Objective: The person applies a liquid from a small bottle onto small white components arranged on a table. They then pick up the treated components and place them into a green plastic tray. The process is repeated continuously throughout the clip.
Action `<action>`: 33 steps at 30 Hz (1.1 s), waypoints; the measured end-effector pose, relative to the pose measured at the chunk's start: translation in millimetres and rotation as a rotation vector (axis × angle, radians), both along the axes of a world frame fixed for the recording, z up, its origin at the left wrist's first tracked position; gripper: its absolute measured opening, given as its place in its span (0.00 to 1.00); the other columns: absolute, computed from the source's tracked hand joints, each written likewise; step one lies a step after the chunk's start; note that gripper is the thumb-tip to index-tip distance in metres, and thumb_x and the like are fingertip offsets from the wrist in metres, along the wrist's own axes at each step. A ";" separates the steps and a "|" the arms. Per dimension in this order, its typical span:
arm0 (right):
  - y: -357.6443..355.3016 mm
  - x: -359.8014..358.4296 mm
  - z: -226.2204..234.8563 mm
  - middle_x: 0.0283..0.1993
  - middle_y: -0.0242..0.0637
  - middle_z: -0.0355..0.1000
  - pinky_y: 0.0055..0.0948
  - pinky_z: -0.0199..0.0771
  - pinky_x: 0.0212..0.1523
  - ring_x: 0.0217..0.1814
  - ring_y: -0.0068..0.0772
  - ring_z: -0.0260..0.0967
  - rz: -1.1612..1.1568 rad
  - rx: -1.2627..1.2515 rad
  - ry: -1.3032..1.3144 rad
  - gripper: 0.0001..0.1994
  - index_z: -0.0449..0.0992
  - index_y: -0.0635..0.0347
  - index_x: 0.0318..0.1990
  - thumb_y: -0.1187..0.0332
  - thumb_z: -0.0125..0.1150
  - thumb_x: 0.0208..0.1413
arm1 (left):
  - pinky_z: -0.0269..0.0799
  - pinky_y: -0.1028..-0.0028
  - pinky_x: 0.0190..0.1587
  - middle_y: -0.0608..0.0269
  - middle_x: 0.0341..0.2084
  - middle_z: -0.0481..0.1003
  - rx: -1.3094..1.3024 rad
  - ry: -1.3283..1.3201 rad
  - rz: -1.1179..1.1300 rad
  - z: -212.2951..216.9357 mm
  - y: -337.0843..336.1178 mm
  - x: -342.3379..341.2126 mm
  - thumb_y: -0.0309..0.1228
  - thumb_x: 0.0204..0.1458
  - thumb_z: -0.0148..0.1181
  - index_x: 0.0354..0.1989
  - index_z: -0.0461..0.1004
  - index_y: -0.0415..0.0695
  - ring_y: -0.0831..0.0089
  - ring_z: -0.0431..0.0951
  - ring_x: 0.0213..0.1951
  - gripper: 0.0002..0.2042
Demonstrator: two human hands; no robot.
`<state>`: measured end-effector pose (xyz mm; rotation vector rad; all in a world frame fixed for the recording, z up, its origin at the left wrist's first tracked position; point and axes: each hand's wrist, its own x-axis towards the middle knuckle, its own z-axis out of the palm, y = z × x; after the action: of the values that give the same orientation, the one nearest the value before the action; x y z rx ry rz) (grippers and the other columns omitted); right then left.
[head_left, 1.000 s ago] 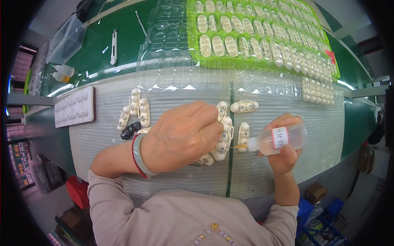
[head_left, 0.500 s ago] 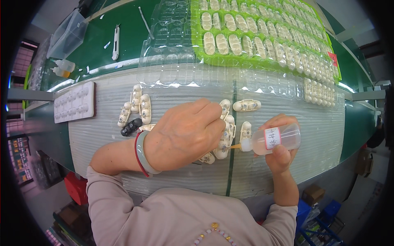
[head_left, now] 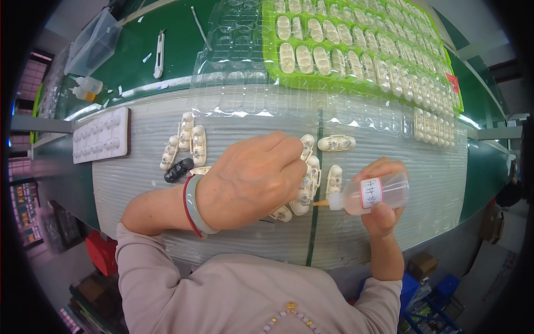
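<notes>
My right hand (head_left: 384, 214) grips a translucent squeeze bottle (head_left: 392, 192) with a white cap, tilted so its thin amber tip (head_left: 321, 203) points left. That tip lies beside an oblong white three-lobed piece (head_left: 303, 197) with small metal-looking spots. My left hand (head_left: 253, 181) is closed, its back toward me, and its fingers curl down next to this piece. What those fingers hold, if anything, is hidden. More such pieces lie around: one upright piece (head_left: 334, 179) left of the bottle, another lying crosswise (head_left: 336, 143) farther off, and one partly under my left hand (head_left: 282, 214).
At left sit several white pieces (head_left: 198, 146) and a black one (head_left: 178, 170), with a white block of rounded bumps (head_left: 103, 135) beyond. Clear plastic trays (head_left: 236, 89) and a green tray (head_left: 311, 82) full of white pieces stand at the back. A utility knife (head_left: 159, 54) lies far left.
The bottle has shifted slightly right, and its tip has drawn back from over the white piece to its edge. My left hand stays nearly in place.
</notes>
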<state>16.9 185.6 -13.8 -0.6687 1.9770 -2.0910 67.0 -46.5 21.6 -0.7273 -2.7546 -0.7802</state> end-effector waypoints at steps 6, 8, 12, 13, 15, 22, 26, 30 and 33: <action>-2.8 1.1 5.1 0.31 0.42 0.66 0.25 0.69 0.31 0.32 0.28 0.66 -0.009 0.007 -0.024 0.24 0.64 0.62 0.38 0.53 0.60 0.39 | 0.67 0.71 0.28 0.62 0.22 0.65 0.007 0.007 0.009 -0.8 -1.1 0.6 0.21 0.36 0.60 0.24 0.70 0.42 0.66 0.69 0.26 0.06; -3.7 1.7 6.5 0.31 0.42 0.66 0.26 0.69 0.32 0.32 0.28 0.66 -0.008 -0.002 -0.045 0.24 0.64 0.62 0.38 0.53 0.60 0.39 | 0.67 0.71 0.28 0.62 0.22 0.65 0.013 0.005 0.010 -1.0 -1.8 0.6 0.21 0.36 0.61 0.24 0.70 0.41 0.65 0.69 0.26 0.06; -2.7 0.1 4.4 0.32 0.43 0.66 0.21 0.68 0.20 0.24 0.26 0.65 -0.026 -0.004 -0.026 0.25 0.64 0.63 0.38 0.51 0.59 0.41 | 0.67 0.71 0.28 0.61 0.23 0.65 0.026 0.009 0.015 -0.7 -1.4 0.4 0.21 0.37 0.61 0.25 0.71 0.42 0.65 0.69 0.26 0.06; -0.3 -0.1 4.9 0.32 0.44 0.66 0.20 0.67 0.16 0.21 0.25 0.64 -0.030 -0.020 -0.068 0.25 0.64 0.64 0.38 0.51 0.58 0.41 | 0.67 0.71 0.28 0.61 0.22 0.65 0.038 0.004 0.019 0.0 -1.3 1.0 0.21 0.37 0.61 0.25 0.71 0.42 0.65 0.69 0.26 0.06; 8.3 -2.9 9.4 0.34 0.44 0.66 0.21 0.67 0.19 0.23 0.26 0.65 -0.051 -0.168 -0.178 0.24 0.64 0.64 0.39 0.52 0.57 0.43 | 0.67 0.71 0.27 0.61 0.22 0.65 0.074 0.024 0.027 1.1 0.7 -1.9 0.22 0.37 0.61 0.25 0.72 0.42 0.64 0.69 0.26 0.06; 32.1 -33.3 30.8 0.34 0.44 0.65 0.18 0.58 0.08 0.16 0.21 0.60 -0.451 -0.726 -0.278 0.22 0.64 0.67 0.43 0.53 0.45 0.56 | 0.67 0.69 0.28 0.61 0.22 0.67 0.155 0.064 -0.052 4.0 50.5 -44.3 0.25 0.40 0.61 0.26 0.73 0.42 0.63 0.70 0.27 0.04; 48.7 -39.4 39.2 0.34 0.43 0.67 0.19 0.57 0.10 0.17 0.23 0.60 -0.474 -0.787 -0.231 0.21 0.66 0.65 0.44 0.52 0.46 0.56 | 0.68 0.67 0.29 0.59 0.23 0.68 0.183 0.022 -0.129 -13.1 109.2 -88.7 0.27 0.43 0.59 0.27 0.74 0.42 0.61 0.71 0.28 0.04; 56.2 -41.3 40.2 0.34 0.44 0.67 0.20 0.58 0.09 0.16 0.25 0.60 -0.466 -0.862 -0.212 0.21 0.66 0.64 0.44 0.53 0.46 0.56 | 0.69 0.66 0.30 0.59 0.22 0.67 0.104 -0.030 -0.304 -42.2 147.5 -84.8 0.28 0.45 0.57 0.28 0.74 0.42 0.60 0.72 0.28 0.04; 60.5 -39.9 45.5 0.34 0.45 0.67 0.20 0.58 0.09 0.15 0.25 0.60 -0.478 -0.884 -0.209 0.21 0.66 0.64 0.44 0.53 0.46 0.56 | 0.69 0.66 0.30 0.60 0.22 0.67 0.016 -0.118 -0.428 -40.0 138.0 -77.2 0.29 0.46 0.57 0.30 0.74 0.41 0.61 0.72 0.28 0.05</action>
<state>-23.0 246.1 31.7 -0.0444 1.0970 -3.1747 -10.2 91.5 -18.4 -1.3338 -2.7217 -0.9465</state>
